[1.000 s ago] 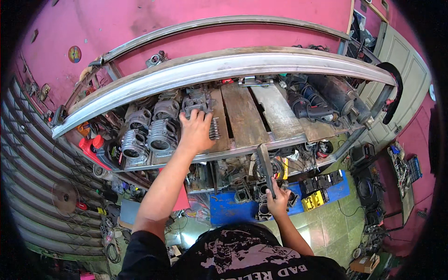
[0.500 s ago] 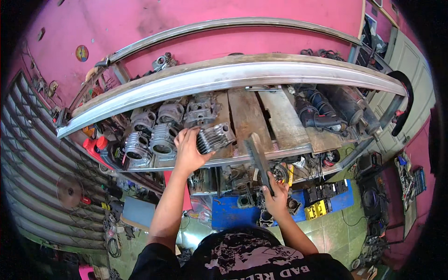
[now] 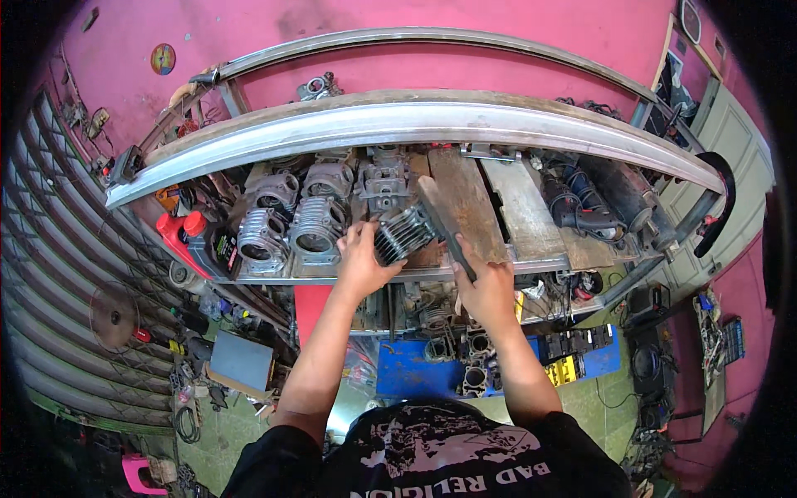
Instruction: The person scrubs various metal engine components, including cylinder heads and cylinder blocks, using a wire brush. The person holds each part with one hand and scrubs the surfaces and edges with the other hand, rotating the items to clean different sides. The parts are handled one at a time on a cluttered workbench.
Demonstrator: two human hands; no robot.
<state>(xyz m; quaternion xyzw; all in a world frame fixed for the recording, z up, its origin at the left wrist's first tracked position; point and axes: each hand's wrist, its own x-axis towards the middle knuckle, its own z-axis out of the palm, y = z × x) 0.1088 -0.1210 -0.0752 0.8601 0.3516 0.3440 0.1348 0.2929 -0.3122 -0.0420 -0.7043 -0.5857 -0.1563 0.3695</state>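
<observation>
My left hand (image 3: 363, 264) is closed round the left side of a finned metal engine cylinder (image 3: 404, 236), holding it tilted above the shelf's front edge. A long wire brush (image 3: 443, 217) is gripped by its handle in my right hand (image 3: 487, 290). The brush slants up and to the left, its bristle side turned to the cylinder and at or very near the cylinder's right end. Exact contact is hard to make out. Just left of the cylinder, other finned engine cylinders (image 3: 316, 230) and a cylinder head (image 3: 386, 184) rest on the shelf.
A metal rail (image 3: 415, 124) runs across above the wooden shelf boards (image 3: 469, 199). Power tools (image 3: 581, 212) lie at the right; a black and red bottle (image 3: 217, 247) stands at the left. Below are engine parts on a blue mat (image 3: 403, 378) and a grey-topped box (image 3: 241, 363).
My right hand has brought the brush up and left, from apart to against or close beside the cylinder. My left hand still holds the cylinder, now turned more upright. The whole view has shifted slightly.
</observation>
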